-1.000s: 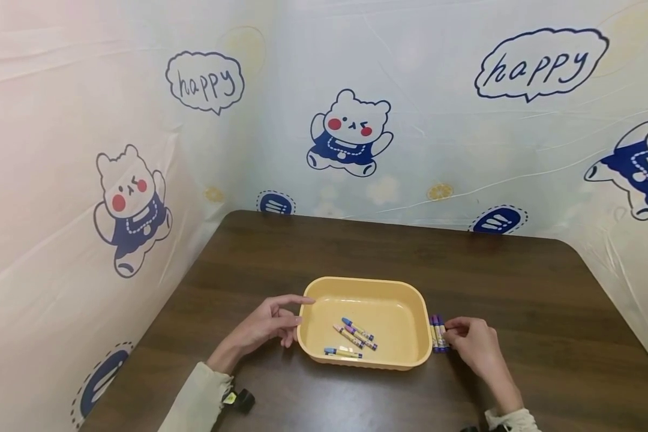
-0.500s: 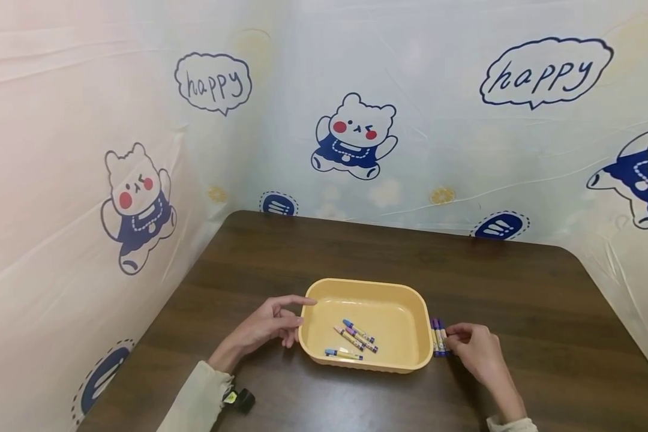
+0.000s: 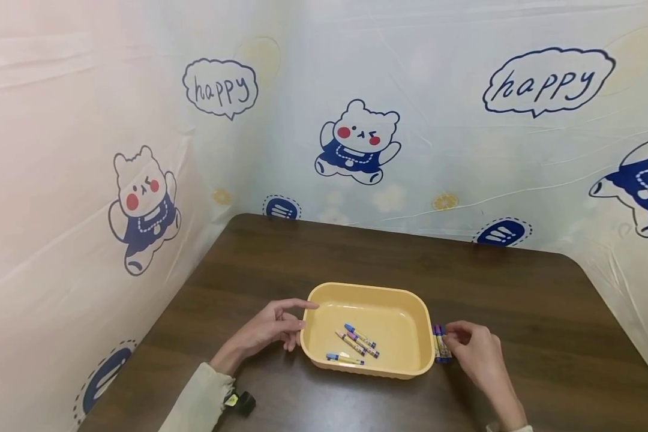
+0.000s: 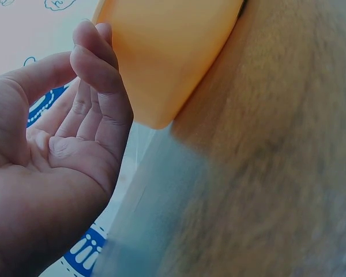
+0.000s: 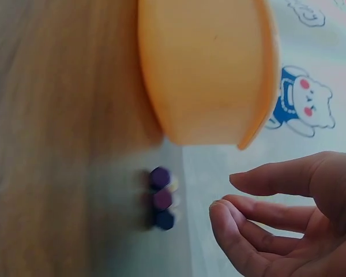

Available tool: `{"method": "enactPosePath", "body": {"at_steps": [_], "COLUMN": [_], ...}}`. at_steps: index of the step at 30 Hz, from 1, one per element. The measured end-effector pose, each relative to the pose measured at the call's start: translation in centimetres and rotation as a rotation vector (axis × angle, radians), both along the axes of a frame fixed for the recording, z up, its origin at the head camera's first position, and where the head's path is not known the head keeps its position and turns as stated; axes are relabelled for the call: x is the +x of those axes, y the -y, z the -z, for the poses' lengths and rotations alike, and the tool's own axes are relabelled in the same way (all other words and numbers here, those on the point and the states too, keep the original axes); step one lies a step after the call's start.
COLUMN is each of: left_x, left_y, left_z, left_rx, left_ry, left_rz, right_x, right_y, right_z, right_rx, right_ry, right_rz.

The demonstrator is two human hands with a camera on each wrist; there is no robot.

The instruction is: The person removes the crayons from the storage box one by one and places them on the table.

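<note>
A yellow tray (image 3: 372, 364) stands on the table in the head view, with several paper-wrapped crayons (image 3: 351, 342) lying inside. At its left end is my left hand (image 3: 267, 327), its straight index finger reaching over the rim and the thumb at the outer side. My right hand (image 3: 477, 354) hovers at the tray's right end, thumb and fingers bent towards each other. Beside it lie three crayons (image 3: 440, 345) in a row, partly hidden by the fingers. The right wrist view shows these crayons' dark ends (image 5: 162, 198) apart from my fingertips, with a gap between thumb and fingers.
A dark wooden table (image 3: 389, 255) carries everything. Printed cloth (image 3: 281, 138) with bears and "happy" bubbles encloses its back and sides. A black wrist strap (image 3: 242, 402) sits on the left sleeve (image 3: 197, 399).
The whole head view shifts slightly downward. Both hands keep nearly the same places by the tray, and the crayons in it lie as before.
</note>
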State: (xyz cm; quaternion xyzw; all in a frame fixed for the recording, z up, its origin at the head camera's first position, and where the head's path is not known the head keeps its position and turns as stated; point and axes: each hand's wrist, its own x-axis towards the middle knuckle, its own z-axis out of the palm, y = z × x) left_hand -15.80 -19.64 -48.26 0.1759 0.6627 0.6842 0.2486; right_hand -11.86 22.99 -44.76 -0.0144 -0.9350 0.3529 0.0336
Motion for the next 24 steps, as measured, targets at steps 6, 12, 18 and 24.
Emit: {"method": "enactPosePath", "body": {"at_steps": [6,12,18,24], "left_x": [0.0,-0.2,-0.2,0.1], "left_y": [-0.1,-0.2,-0.2,0.0], "left_z": [-0.1,-0.1,-0.1,-0.1], "left_rx": [-0.006,-0.008,-0.012,-0.004], "left_ry": [0.000,-0.009,-0.005,-0.006], "left_rz": [-0.007,0.002,0.000,0.002], "right_x": [0.1,-0.1,-0.6,-1.1], "right_y": [1.1,2.6,4.5,7.1], "right_z": [-1.4,-3.4,-4.6,-4.3], "right_rx": [-0.011,-0.033,-0.052,-0.076], "right_ry": [-0.117,-0.182,-0.175,-0.150], "right_rz": [-0.029,-0.090,-0.152,-0.291]}}
